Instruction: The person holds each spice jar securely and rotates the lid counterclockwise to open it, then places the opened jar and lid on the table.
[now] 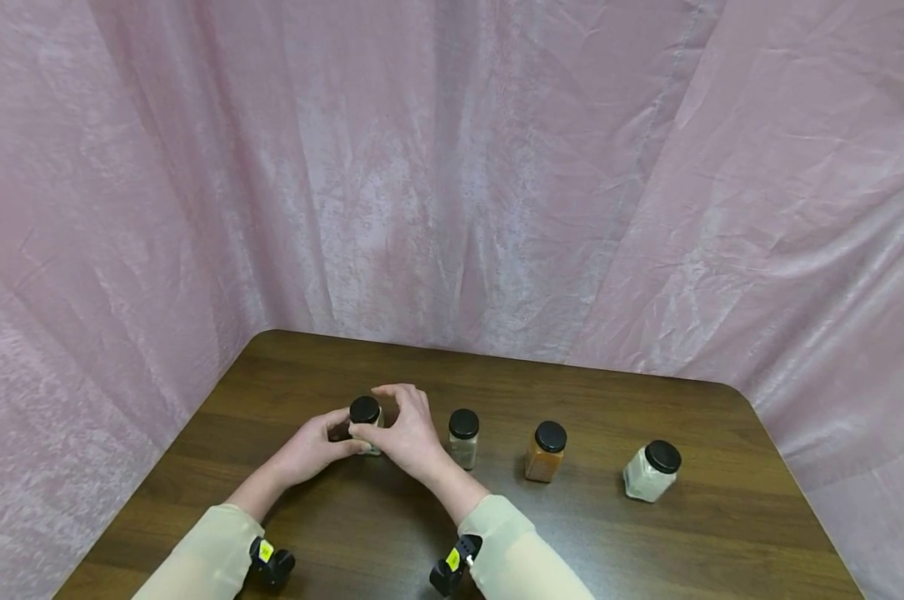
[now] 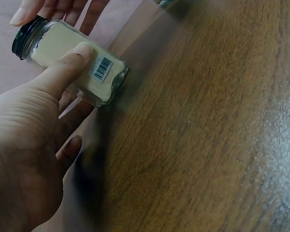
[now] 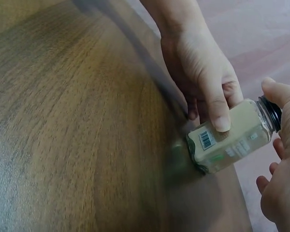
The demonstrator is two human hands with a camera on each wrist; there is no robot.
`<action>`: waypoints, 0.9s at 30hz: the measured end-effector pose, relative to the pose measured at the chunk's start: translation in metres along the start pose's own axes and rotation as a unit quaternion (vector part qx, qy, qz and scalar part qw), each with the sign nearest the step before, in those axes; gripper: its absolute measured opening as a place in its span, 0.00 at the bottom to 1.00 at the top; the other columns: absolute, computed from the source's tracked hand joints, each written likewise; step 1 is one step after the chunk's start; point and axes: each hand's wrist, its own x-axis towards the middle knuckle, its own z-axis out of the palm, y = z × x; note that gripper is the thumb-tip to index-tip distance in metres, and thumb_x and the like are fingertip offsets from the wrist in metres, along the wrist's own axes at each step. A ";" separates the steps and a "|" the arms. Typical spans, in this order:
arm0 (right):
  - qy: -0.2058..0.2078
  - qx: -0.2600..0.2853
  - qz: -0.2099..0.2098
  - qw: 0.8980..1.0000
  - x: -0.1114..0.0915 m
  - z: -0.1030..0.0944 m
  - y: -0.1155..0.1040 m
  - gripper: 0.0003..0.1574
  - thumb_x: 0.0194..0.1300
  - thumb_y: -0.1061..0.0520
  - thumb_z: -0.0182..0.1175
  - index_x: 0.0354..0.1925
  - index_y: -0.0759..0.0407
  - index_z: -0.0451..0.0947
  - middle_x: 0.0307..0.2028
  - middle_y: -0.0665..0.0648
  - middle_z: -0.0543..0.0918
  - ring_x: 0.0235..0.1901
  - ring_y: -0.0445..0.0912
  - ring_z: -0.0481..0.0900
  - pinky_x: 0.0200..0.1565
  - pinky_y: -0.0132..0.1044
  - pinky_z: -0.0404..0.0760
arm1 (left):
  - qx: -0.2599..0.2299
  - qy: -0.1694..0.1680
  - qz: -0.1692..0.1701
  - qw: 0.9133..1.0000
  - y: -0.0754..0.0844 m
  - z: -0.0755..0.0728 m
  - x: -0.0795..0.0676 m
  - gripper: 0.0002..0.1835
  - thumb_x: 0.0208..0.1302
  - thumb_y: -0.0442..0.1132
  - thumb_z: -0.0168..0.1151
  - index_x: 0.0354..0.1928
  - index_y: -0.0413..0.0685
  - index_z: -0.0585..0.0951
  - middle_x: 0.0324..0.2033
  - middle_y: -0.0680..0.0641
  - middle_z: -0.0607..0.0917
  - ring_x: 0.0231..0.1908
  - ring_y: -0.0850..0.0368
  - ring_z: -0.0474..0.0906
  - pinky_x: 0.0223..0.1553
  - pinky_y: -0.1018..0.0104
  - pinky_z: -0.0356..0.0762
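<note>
My left hand [image 1: 312, 450] grips a square glass jar [image 3: 232, 135] of pale cream powder, its thumb flat across the side beside a barcode label [image 2: 102, 69]. The jar's base is right at the dark wooden tabletop. A black screw lid [image 1: 364, 409] tops it. Around that lid my right hand [image 1: 410, 433] forms a loose arch, thumb at the near side and the index finger standing off beyond it. In the right wrist view, the right thumb [image 3: 282, 92] overlaps the lid's edge while the other fingers curve below.
To the right on the wooden table [image 1: 571, 542] stand three more black-lidded jars: one with pale contents [image 1: 463, 439], one with orange-brown powder [image 1: 545, 452], one with white contents [image 1: 651, 472]. Pink curtains [image 1: 452, 167] hang behind the table's far edge.
</note>
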 end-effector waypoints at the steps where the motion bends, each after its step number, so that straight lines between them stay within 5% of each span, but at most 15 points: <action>1: 0.003 -0.005 0.002 1.000 0.000 0.001 0.000 0.42 0.53 0.36 0.78 0.62 0.48 0.76 0.59 0.46 0.73 0.65 0.45 0.61 0.59 0.44 0.69 | -0.001 -0.001 0.001 1.000 0.000 0.000 0.001 0.29 0.64 0.52 0.72 0.67 0.60 0.78 0.59 0.52 0.83 0.58 0.55 0.78 0.55 0.65 0.75; 9: 0.025 -0.018 0.022 0.999 0.002 0.007 -0.003 0.40 0.50 0.36 0.79 0.55 0.49 0.74 0.55 0.46 0.73 0.61 0.45 0.63 0.57 0.42 0.70 | 0.000 0.000 0.022 1.000 -0.001 0.001 0.001 0.28 0.67 0.47 0.71 0.68 0.55 0.78 0.60 0.49 0.82 0.58 0.53 0.78 0.55 0.66 0.75; 16: 0.009 0.005 0.040 0.999 -0.006 0.015 -0.003 0.37 0.54 0.35 0.77 0.53 0.48 0.73 0.55 0.45 0.72 0.61 0.46 0.62 0.53 0.41 0.70 | -0.028 -0.016 0.016 0.999 -0.001 0.003 -0.013 0.29 0.68 0.44 0.70 0.69 0.49 0.76 0.57 0.46 0.83 0.53 0.53 0.81 0.50 0.66 0.79; 27: 0.023 0.010 0.032 0.999 -0.007 0.018 -0.003 0.34 0.54 0.38 0.78 0.52 0.49 0.75 0.53 0.44 0.73 0.59 0.45 0.64 0.51 0.39 0.70 | -0.028 -0.013 0.004 1.000 -0.004 0.002 -0.014 0.28 0.68 0.46 0.70 0.68 0.54 0.77 0.56 0.46 0.83 0.52 0.51 0.81 0.50 0.65 0.79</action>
